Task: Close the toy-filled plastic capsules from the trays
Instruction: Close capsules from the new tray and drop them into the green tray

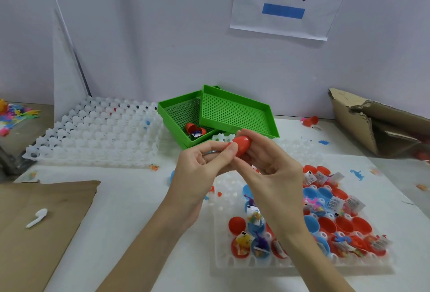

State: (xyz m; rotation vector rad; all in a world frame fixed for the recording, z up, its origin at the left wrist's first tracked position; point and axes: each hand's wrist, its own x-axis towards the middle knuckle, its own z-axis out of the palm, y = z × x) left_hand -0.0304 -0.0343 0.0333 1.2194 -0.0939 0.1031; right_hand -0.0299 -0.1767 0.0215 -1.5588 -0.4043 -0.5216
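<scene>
Two hands hold one red capsule (242,145) in the air above the middle of the worktop (144,210). The left hand (204,163) pinches the capsule's left end with curled fingers and thumb. The right hand (267,163) curls its fingers round the capsule's right side. Whether the capsule halves are fully seated cannot be told.

Below the right forearm, at the front right of the worktop, sits a white cell tray (223,261). Its cells carry open red and blue capsule halves (342,224), many with small toys and paper slips inside.

Toward the rear edge, two green perforated trays (235,111) lie overlapped; the lower one contains an open red capsule with a toy. A stack of white cell trays (97,135) occupies the rear left. Brown cardboard (41,233) covers the front left corner, with a white earbud (37,217) on it. A torn cardboard box (377,122) stands at the rear right corner. Loose small toys lie scattered on the right side of the worktop.
</scene>
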